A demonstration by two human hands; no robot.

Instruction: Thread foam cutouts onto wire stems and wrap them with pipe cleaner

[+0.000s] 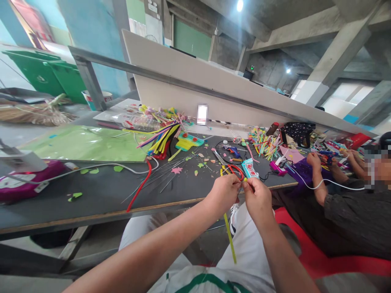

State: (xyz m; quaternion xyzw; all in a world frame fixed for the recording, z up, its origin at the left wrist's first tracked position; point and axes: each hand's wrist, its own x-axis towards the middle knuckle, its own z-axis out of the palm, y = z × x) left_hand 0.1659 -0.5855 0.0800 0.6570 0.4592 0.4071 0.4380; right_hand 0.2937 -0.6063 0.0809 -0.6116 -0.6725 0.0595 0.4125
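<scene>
My left hand (224,193) and my right hand (257,199) meet at the table's front edge, both with fingers pinched on a yellow-green pipe cleaner (229,240). One end of it hangs down below my left hand over my lap; a short bit shows between the fingertips. Just beyond my hands lie orange-handled scissors (234,167) and a small blue-and-white packet (250,168). A blue tool (234,151) rests farther back. Green, pink and orange paper scraps are scattered to the left of these, with a pink star (176,170) among them.
On the dark table (106,195) are a bundle of pipe cleaners (163,142), thin wires, a red pipe cleaner (141,189) and a green sheet (88,144). A white cable crosses the left. At right, a power strip (278,167) and another person's hands (314,162).
</scene>
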